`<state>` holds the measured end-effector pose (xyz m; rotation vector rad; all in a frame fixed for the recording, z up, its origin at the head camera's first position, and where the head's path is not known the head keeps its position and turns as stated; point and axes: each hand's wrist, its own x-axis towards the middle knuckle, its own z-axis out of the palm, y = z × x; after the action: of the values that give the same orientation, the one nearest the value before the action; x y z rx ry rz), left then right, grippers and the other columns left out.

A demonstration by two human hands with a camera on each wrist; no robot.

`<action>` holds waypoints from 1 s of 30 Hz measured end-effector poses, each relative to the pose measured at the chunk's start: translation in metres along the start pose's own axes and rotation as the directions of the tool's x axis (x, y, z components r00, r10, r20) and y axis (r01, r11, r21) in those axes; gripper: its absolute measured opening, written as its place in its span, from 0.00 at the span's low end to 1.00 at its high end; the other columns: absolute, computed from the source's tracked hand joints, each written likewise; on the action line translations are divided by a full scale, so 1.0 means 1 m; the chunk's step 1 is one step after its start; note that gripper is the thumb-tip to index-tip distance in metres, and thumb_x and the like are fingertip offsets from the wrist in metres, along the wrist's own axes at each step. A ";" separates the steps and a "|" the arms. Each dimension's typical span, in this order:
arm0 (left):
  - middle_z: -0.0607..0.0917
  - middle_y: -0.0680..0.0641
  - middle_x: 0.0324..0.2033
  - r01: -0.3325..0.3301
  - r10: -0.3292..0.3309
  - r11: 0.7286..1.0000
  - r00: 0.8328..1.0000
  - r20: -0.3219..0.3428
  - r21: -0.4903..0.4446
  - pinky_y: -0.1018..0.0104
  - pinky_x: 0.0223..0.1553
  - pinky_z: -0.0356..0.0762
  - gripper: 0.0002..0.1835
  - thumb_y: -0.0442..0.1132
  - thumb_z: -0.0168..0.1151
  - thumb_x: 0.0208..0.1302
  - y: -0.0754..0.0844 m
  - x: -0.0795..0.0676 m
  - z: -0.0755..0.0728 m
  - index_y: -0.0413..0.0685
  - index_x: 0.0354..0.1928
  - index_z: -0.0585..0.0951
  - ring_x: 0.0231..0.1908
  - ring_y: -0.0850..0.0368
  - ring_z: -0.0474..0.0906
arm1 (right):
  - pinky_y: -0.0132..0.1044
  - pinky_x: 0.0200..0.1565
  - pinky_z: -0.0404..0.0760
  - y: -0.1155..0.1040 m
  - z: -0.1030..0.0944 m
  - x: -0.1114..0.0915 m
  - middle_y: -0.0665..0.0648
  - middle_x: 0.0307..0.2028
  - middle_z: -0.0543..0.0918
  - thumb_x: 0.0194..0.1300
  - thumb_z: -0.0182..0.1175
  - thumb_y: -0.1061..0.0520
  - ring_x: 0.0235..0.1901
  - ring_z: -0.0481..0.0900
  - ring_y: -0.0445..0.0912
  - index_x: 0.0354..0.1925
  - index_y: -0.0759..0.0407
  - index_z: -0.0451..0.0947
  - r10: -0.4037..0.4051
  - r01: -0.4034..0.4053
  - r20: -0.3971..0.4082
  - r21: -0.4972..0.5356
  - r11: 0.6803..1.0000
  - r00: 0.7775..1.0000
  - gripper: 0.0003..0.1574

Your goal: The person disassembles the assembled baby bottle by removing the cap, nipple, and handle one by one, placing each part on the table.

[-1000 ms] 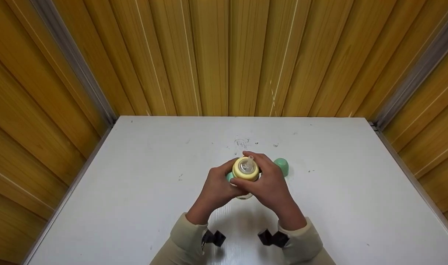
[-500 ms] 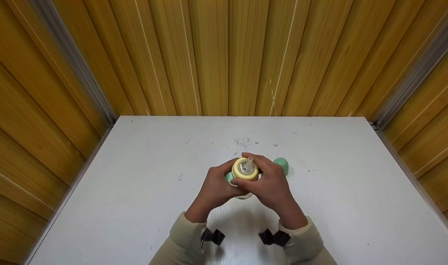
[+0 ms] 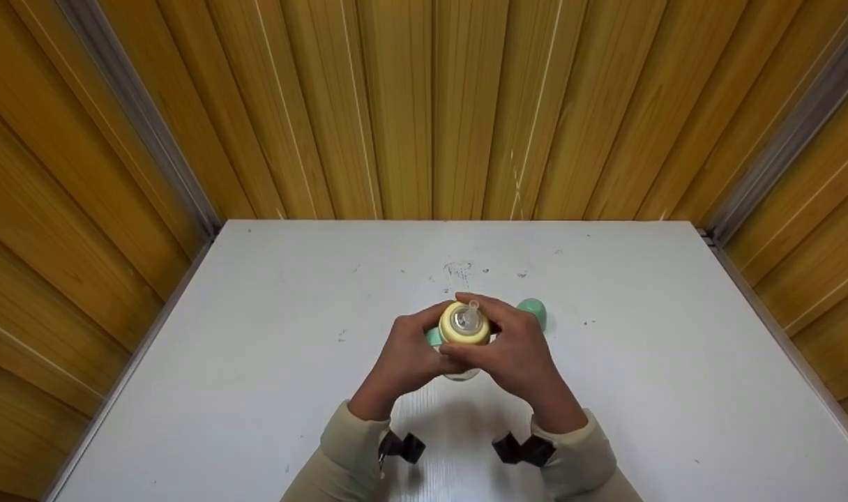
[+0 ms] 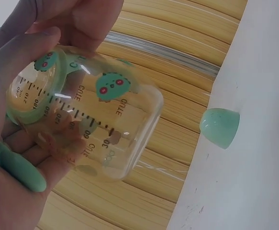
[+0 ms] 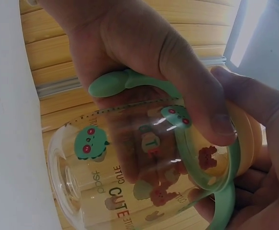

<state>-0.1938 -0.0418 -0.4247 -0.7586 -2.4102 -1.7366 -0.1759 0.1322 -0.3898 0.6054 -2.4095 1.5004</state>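
A clear baby bottle [image 4: 96,120] with printed green faces and a measuring scale is held in both hands above the table. Its pale yellow collar [image 3: 446,328] and clear teat [image 3: 473,309] face up towards the head camera. The left hand [image 3: 410,355] grips the bottle's body, its thumb lying across the green ring in the right wrist view. The right hand [image 3: 515,352] grips the yellow collar between thumb and fingers. A green handle [image 5: 108,85] sticks out by the left palm. Beyond the right hand, a green domed cap [image 3: 533,313] stands on the table.
The white table [image 3: 270,335] carries small dark scuffs. Wood-patterned panels [image 3: 396,111] rise behind it and on both sides. Black devices [image 3: 524,450] are strapped at both sleeve cuffs.
Both hands and the bottle have shifted very slightly towards the person, and the right fingertips sit a little lower in the head view. The green cap has not moved.
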 end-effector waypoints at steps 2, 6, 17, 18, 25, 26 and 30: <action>0.84 0.59 0.51 0.003 -0.003 1.000 1.000 0.003 -0.020 0.63 0.48 0.80 0.35 0.50 0.78 0.46 0.000 0.000 0.001 0.64 0.60 0.77 0.47 0.61 0.80 | 0.36 0.46 0.82 0.000 -0.002 0.000 0.44 0.51 0.83 0.43 0.77 0.38 0.47 0.82 0.37 0.57 0.43 0.79 -0.003 0.003 0.010 0.013 1.000 1.000 0.40; 0.84 0.58 0.51 0.000 0.001 0.998 1.000 0.014 -0.063 0.63 0.48 0.80 0.35 0.49 0.78 0.46 -0.002 0.001 0.003 0.64 0.60 0.77 0.47 0.59 0.80 | 0.36 0.43 0.83 0.002 -0.005 0.000 0.45 0.50 0.84 0.44 0.77 0.41 0.44 0.83 0.39 0.56 0.43 0.79 -0.002 0.001 0.034 0.036 0.999 0.999 0.39; 0.84 0.57 0.50 -0.010 0.014 0.996 0.999 0.042 -0.091 0.61 0.48 0.80 0.34 0.49 0.78 0.45 -0.006 0.002 0.004 0.62 0.58 0.78 0.46 0.59 0.80 | 0.35 0.43 0.83 0.006 -0.011 0.001 0.46 0.50 0.84 0.44 0.78 0.45 0.43 0.83 0.42 0.55 0.45 0.80 -0.004 -0.006 0.114 0.089 0.996 0.994 0.37; 0.84 0.57 0.50 -0.012 0.017 0.995 0.999 0.046 -0.094 0.60 0.48 0.80 0.34 0.49 0.78 0.45 -0.006 0.002 0.003 0.62 0.58 0.79 0.46 0.58 0.80 | 0.35 0.43 0.83 0.007 -0.012 0.001 0.46 0.51 0.84 0.44 0.78 0.46 0.44 0.83 0.42 0.55 0.46 0.80 -0.008 -0.004 0.120 0.098 0.995 0.993 0.37; 0.85 0.57 0.49 -0.010 0.021 0.990 0.997 0.080 -0.138 0.60 0.47 0.81 0.34 0.47 0.79 0.42 -0.009 0.003 0.002 0.65 0.57 0.79 0.46 0.58 0.81 | 0.35 0.48 0.82 0.010 -0.014 0.003 0.51 0.54 0.83 0.47 0.77 0.49 0.49 0.83 0.44 0.55 0.49 0.80 -0.042 0.011 0.178 0.171 0.985 0.983 0.35; 0.85 0.57 0.49 -0.007 0.019 0.990 0.996 0.085 -0.144 0.61 0.46 0.81 0.34 0.46 0.79 0.42 -0.009 0.003 0.002 0.65 0.57 0.79 0.45 0.58 0.81 | 0.35 0.49 0.82 0.011 -0.015 0.003 0.51 0.54 0.83 0.47 0.77 0.50 0.50 0.82 0.45 0.55 0.49 0.80 -0.046 0.011 0.187 0.185 0.983 0.981 0.35; 0.85 0.56 0.48 0.004 0.014 0.985 0.994 0.104 -0.173 0.60 0.45 0.82 0.34 0.40 0.79 0.40 -0.009 0.002 0.001 0.63 0.55 0.80 0.45 0.56 0.81 | 0.35 0.52 0.80 0.013 -0.018 0.003 0.55 0.56 0.82 0.47 0.77 0.55 0.54 0.81 0.47 0.56 0.53 0.80 -0.078 0.025 0.223 0.232 0.972 0.972 0.35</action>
<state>-0.1994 -0.0424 -0.4321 -0.8968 -2.3403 -1.9726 -0.1847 0.1522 -0.3908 0.9323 -2.3776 1.7888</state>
